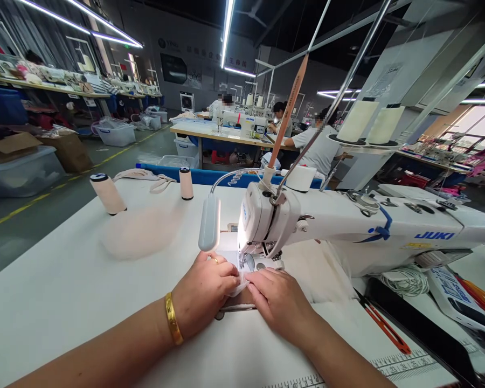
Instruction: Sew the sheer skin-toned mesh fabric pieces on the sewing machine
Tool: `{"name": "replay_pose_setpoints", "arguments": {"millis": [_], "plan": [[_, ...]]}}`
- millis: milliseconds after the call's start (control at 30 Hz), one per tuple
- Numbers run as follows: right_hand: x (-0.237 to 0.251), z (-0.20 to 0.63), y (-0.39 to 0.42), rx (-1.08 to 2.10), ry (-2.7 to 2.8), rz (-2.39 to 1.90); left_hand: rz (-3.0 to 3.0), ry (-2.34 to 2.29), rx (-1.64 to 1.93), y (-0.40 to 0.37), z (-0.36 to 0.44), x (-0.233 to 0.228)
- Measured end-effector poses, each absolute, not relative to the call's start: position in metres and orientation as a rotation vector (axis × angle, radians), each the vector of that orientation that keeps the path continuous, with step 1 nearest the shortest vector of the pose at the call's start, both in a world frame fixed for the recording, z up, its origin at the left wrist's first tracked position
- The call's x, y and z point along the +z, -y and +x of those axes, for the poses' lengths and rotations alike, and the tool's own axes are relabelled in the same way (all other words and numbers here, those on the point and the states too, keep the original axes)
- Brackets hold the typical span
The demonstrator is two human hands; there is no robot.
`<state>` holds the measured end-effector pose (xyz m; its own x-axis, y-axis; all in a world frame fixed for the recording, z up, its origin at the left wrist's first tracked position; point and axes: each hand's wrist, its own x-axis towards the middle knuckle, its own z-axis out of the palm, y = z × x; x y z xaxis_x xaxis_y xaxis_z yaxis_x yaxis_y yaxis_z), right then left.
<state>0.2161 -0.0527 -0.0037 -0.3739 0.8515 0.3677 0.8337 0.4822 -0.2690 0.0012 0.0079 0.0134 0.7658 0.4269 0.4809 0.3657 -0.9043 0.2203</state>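
Observation:
A piece of thin, sheer pale fabric [239, 286] lies just in front of the needle of the white sewing machine [327, 215]. My left hand [206, 285] has its fingers curled and closed on the fabric's left side. From the right, my right hand [281, 302] presses its closed fingertips on the same fabric, close to the needle area. The fingertips of both hands are almost together, and part of the fabric is hidden beneath them. A lit lamp [209, 222] on a bendy neck shines on the sewing spot.
Pale thread cones [108, 194] and a blurred heap of light fabric [141, 231] are on the white table [64, 302] to the left. Orange-handled snips [383, 323], a black phone-like slab [422, 328] and coiled white cable [404, 281] lie right. Co-workers sit beyond.

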Motion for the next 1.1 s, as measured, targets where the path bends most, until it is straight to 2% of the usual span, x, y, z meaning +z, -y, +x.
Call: {"name": "replay_pose_setpoints", "arguments": {"millis": [300,1100], "plan": [[-0.006,0.217,0.053,-0.029,2.286,-1.376,2.879,-0.523,0.889,-0.007,0.001,0.013],[-0.007,0.214,0.040,-0.103,2.212,-1.507,3.010,-0.645,0.851,-0.027,0.004,0.012]]}}
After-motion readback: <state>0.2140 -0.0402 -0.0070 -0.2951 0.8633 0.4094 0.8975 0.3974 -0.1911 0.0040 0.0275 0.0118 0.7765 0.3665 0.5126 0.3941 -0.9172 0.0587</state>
